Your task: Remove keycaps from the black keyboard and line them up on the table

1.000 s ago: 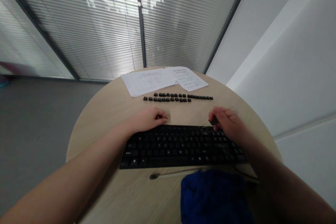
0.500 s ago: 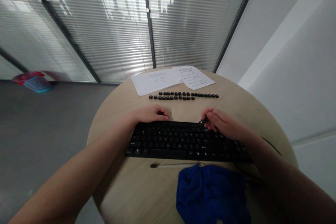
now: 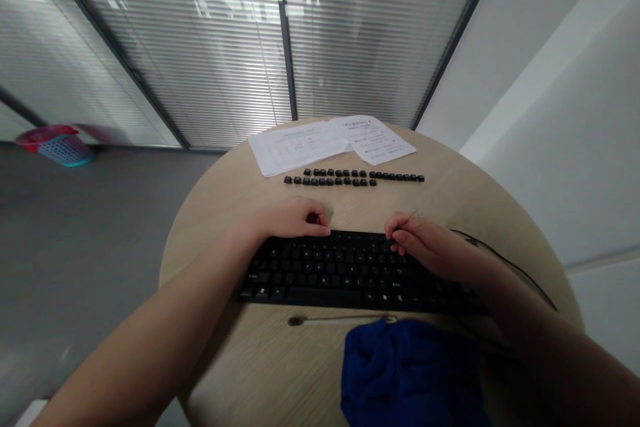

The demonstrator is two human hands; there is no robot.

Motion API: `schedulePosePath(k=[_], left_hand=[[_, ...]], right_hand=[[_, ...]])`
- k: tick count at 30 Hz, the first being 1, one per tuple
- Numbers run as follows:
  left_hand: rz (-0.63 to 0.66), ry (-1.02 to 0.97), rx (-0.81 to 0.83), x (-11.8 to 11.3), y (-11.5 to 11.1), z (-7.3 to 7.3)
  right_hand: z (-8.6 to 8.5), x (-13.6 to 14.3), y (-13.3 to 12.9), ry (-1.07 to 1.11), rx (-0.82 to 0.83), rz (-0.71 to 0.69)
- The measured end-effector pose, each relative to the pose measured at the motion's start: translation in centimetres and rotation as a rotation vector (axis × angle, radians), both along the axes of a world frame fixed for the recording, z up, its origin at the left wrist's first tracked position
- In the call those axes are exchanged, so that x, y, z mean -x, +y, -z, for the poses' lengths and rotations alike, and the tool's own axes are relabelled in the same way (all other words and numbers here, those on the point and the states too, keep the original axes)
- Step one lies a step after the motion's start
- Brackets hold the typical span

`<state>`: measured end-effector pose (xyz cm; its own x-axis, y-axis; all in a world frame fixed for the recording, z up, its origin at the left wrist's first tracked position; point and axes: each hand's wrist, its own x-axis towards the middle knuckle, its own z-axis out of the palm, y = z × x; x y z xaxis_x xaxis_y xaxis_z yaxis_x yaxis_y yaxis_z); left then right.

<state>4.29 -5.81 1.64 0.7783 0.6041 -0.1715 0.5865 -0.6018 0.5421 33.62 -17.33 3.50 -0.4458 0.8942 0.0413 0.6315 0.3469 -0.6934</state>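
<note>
A black keyboard (image 3: pixel 320 273) lies across the table in front of me. At its back edge rests my left hand (image 3: pixel 300 217), fingers curled and thumb along the edge; the dark hollow inside the fist hides whatever it may hold. Over the upper right keys, my right hand (image 3: pixel 417 240) is closed in a pinch. Thin wires (image 3: pixel 416 215) stick out above its fingers, apparently from a wire keycap puller, most of which is hidden. Behind the keyboard, loose black keycaps (image 3: pixel 330 181) stand in two rows.
Printed papers (image 3: pixel 300 147) lie at the table's far side. A thin brush-like stick (image 3: pixel 340 320) and a blue cloth (image 3: pixel 410 373) are in front of the keyboard. A black cable (image 3: pixel 520 270) runs on the right. A basket (image 3: pixel 63 147) stands on the floor at left.
My right hand has turned, and the dark tool tip that showed at its fingers over the keys is now hidden. My left hand has shifted slightly right. The view has tilted a little.
</note>
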Motion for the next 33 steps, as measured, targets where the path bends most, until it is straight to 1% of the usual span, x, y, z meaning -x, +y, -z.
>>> schedulePosePath(k=[5,8,14,18,21,28,33], left_hand=[[0.048,0.025,-0.077,-0.2,-0.2,-0.2],[0.066,0.036,-0.106,-0.4,-0.2,-0.3],[0.072,0.074,-0.121,-0.6,-0.4,-0.7],[0.083,0.079,-0.136,-0.4,-0.4,-0.6],[0.095,0.07,-0.148,-0.4,-0.3,-0.4],[0.069,0.078,-0.164,-0.3,-0.2,0.0],[0.073,0.071,-0.157,-0.3,-0.2,0.0]], right_hand=[[-0.9,1.0,-0.6,-0.146,-0.043,-0.025],[-1.3,1.3,-0.8,-0.174,-0.055,-0.008],[-0.9,1.4,-0.8,-0.167,-0.086,0.014],[-0.7,1.6,-0.8,-0.163,-0.086,0.082],[-0.6,1.8,-0.8,-0.153,-0.075,0.106],[-0.7,2.4,-0.6,-0.154,-0.026,0.102],[-0.6,2.3,-0.5,-0.167,-0.007,0.083]])
